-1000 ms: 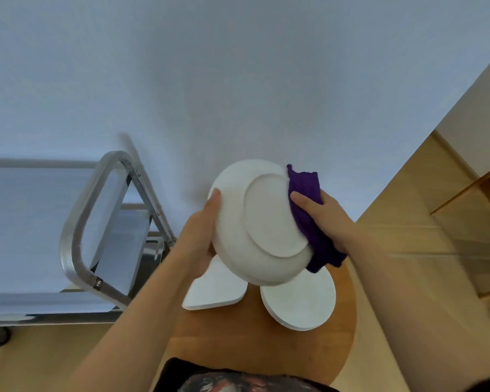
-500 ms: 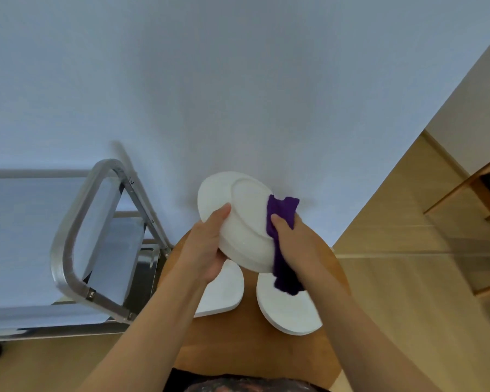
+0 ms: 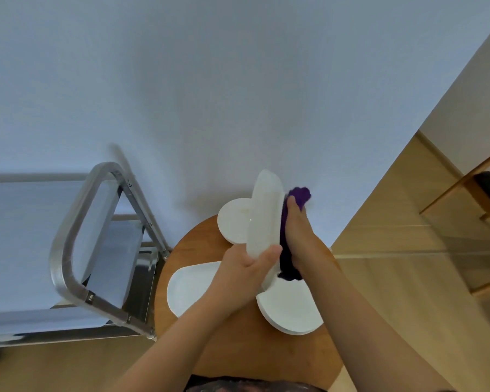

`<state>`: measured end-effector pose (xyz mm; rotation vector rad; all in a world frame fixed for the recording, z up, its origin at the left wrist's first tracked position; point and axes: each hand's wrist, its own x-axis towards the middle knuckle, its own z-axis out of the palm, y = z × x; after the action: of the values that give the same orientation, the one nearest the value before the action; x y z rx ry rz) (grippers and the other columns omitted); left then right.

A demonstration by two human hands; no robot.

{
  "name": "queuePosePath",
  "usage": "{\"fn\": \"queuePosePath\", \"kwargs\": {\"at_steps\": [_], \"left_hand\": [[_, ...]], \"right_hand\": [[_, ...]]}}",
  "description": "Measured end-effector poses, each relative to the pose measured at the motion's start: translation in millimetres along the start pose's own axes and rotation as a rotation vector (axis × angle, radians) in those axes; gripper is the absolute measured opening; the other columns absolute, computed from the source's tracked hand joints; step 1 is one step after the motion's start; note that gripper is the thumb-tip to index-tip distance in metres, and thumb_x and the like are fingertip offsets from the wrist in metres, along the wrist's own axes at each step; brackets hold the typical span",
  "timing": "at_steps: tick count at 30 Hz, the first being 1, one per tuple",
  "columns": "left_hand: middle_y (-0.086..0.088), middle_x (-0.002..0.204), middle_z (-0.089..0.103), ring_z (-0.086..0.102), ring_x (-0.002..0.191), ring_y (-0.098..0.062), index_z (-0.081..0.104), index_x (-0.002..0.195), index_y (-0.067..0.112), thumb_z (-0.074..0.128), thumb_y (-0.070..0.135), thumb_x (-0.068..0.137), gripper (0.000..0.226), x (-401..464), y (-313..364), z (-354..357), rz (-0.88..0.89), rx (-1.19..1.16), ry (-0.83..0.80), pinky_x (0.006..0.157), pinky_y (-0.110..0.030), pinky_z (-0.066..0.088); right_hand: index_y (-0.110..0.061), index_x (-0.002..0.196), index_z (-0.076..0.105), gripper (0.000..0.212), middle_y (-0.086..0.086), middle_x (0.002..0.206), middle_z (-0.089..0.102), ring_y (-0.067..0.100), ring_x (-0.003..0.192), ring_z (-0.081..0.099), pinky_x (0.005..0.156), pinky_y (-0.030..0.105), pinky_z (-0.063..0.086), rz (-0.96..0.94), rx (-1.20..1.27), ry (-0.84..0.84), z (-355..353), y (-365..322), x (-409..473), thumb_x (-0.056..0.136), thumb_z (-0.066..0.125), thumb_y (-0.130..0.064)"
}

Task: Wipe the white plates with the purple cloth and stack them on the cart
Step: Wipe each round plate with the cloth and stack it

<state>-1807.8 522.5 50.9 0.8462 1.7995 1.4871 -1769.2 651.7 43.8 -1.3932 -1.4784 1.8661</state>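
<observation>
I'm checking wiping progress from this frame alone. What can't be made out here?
- Held plate: edge-on in the head view, so its faces are hidden.
- Purple cloth: mostly behind the right hand.
- Cart: cut off by the left edge.

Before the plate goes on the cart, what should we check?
1. Left hand grips the held plate by its lower rim: ok.
2. Right hand presses the purple cloth against the plate: ok.
3. Plate wiped clean on both sides: cannot tell.
4. Cart stands beside the round table: ok.
5. Space on the cart's shelf: cannot tell.
6. Three plates on the table not yet stacked: not ok.
</observation>
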Motion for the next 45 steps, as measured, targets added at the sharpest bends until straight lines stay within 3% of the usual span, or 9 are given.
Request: {"fn": "queuePosePath", "kwargs": {"at_steps": [5, 15, 23, 27, 30, 32, 37, 42, 45], "left_hand": [[0.019, 0.056, 0.059, 0.060, 0.058, 0.009, 0.052, 0.071, 0.034, 0.063, 0.033, 0.088, 0.020, 8.8, 0.7, 2.3, -0.038, 0.008, 0.160, 0.044, -0.006, 0.042], [0.009, 0.061, 0.067, 0.065, 0.062, -0.007, 0.059, 0.073, 0.029, 0.058, 0.033, 0.090, 0.017, 19.1, -2.4, -18.5, -0.088, -0.112, 0.285, 0.047, -0.016, 0.050], [0.009, 0.049, 0.045, 0.049, 0.043, 0.000, 0.048, 0.062, 0.024, 0.051, 0.043, 0.092, 0.035, 12.4, -10.7, -16.8, 0.074, 0.452, -0.104, 0.039, -0.009, 0.033], [0.000, 0.077, 0.059, 0.046, 0.060, -0.009, 0.042, 0.136, 0.024, 0.032, 0.042, 0.100, 0.042, 15.7, -28.2, -11.9, 0.283, 1.094, -0.276, 0.054, -0.018, 0.030], [-0.003, 0.095, 0.064, 0.060, 0.076, -0.020, 0.014, 0.149, 0.028, 0.024, 0.045, 0.101, 0.052, 23.6, -39.6, -8.0, 0.363, 1.370, -0.348, 0.059, -0.027, 0.034], [-0.001, 0.101, 0.064, 0.061, 0.085, -0.021, 0.017, 0.148, 0.032, 0.024, 0.056, 0.097, 0.056, 26.6, -43.4, -6.1, 0.362, 1.418, -0.354, 0.062, -0.029, 0.039], [0.007, 0.149, 0.036, 0.027, 0.139, -0.019, 0.021, 0.149, 0.032, 0.021, 0.093, 0.062, 0.106, 27.1, -44.3, -32.8, 0.051, 0.874, 0.035, 0.111, -0.046, 0.021], [-0.009, 0.128, 0.059, 0.055, 0.115, -0.032, 0.045, 0.138, 0.017, 0.059, 0.042, 0.090, 0.056, 43.5, -47.8, -61.0, -0.591, -0.373, 0.254, 0.085, -0.048, 0.051], [-0.011, 0.116, 0.066, 0.060, 0.107, -0.034, 0.057, 0.125, 0.016, 0.055, 0.037, 0.093, 0.038, 42.3, -52.5, -64.8, -0.608, -0.691, 0.230, 0.081, -0.049, 0.052]], "right_hand": [[-0.035, 0.092, 0.056, 0.045, 0.001, 0.095, 0.067, 0.020, 0.089, 0.064, 0.079, 0.037, 0.055, 0.025, 0.020, -0.094, 17.5, -1.4, -17.0, 0.088, 0.029, -0.071], [-0.036, 0.100, 0.056, 0.015, -0.010, 0.092, 0.064, 0.008, 0.086, 0.061, 0.068, 0.017, 0.047, -0.368, -0.278, -0.159, 3.5, 59.1, -25.8, 0.096, 0.042, -0.033], [-0.013, 0.100, 0.061, 0.029, 0.011, 0.093, 0.068, 0.023, 0.082, 0.065, 0.069, 0.039, 0.055, -0.035, -0.174, 0.021, -5.6, 50.1, -13.2, 0.097, 0.042, -0.034], [-0.024, 0.105, 0.067, 0.063, 0.004, 0.097, 0.073, 0.020, 0.091, 0.068, 0.072, 0.035, 0.053, 0.098, 0.241, -0.124, -25.2, 20.5, -15.2, 0.081, 0.040, -0.075], [-0.016, 0.102, 0.062, 0.033, 0.008, 0.092, 0.071, 0.023, 0.083, 0.069, 0.065, 0.031, 0.054, 0.049, 0.095, -0.138, -29.6, 17.4, -17.1, 0.079, 0.069, -0.039], [-0.009, 0.102, 0.058, 0.023, 0.012, 0.090, 0.064, 0.026, 0.078, 0.062, 0.063, 0.033, 0.050, 0.109, 0.073, -0.053, -27.9, 21.8, -16.8, 0.079, 0.059, -0.010], [-0.012, 0.093, 0.060, 0.028, 0.012, 0.087, 0.060, 0.027, 0.076, 0.057, 0.063, 0.033, 0.048, 0.111, 0.208, 0.057, -40.4, 36.9, -17.1, 0.079, 0.042, 0.004], [-0.009, 0.094, 0.063, 0.020, 0.013, 0.089, 0.066, 0.029, 0.078, 0.061, 0.066, 0.034, 0.049, 0.045, 0.166, -0.008, -50.7, 42.8, -19.9, 0.083, 0.049, 0.000], [-0.013, 0.092, 0.067, 0.019, 0.006, 0.082, 0.072, 0.024, 0.074, 0.068, 0.064, 0.033, 0.053, 0.039, 0.071, 0.042, -49.5, 37.6, -22.4, 0.091, 0.059, -0.030]]}}
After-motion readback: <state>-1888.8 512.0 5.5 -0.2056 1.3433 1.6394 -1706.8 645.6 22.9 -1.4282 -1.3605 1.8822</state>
